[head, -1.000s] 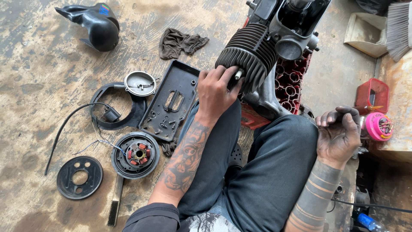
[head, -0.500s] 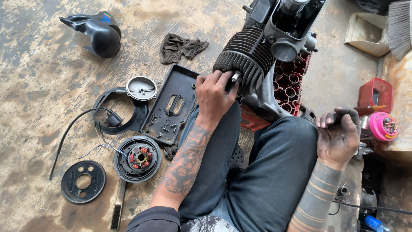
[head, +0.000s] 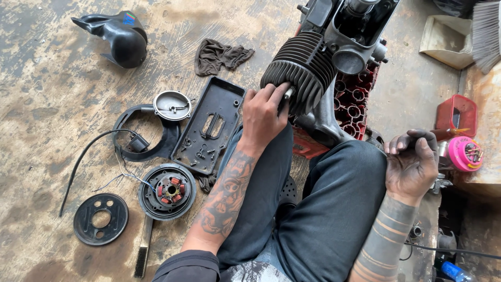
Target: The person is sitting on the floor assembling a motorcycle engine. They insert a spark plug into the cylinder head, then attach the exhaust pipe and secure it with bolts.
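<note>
Sitting on the stained floor with a small engine propped on a red crate (head: 360,99) right in front of the knees, so this looks like mid-teardown. Plenty is already off: a stator plate with copper coils (head: 168,190), a round backing disc (head: 100,219), a black cover tray (head: 211,125) with loose screws in it, a small shiny cap (head: 173,105), and a black shroud (head: 122,39) further away. The finned cylinder (head: 302,70) is still bolted on.

Left hand (head: 262,119) has its fingers wrapped round a short metal stub at the cylinder's near end. Right hand (head: 412,162) is off to the side with grimy fingers curled loosely, holding nothing I can make out.

The cylinder's long axis runs diagonally, its head end pointing down-left toward the lap.
</note>
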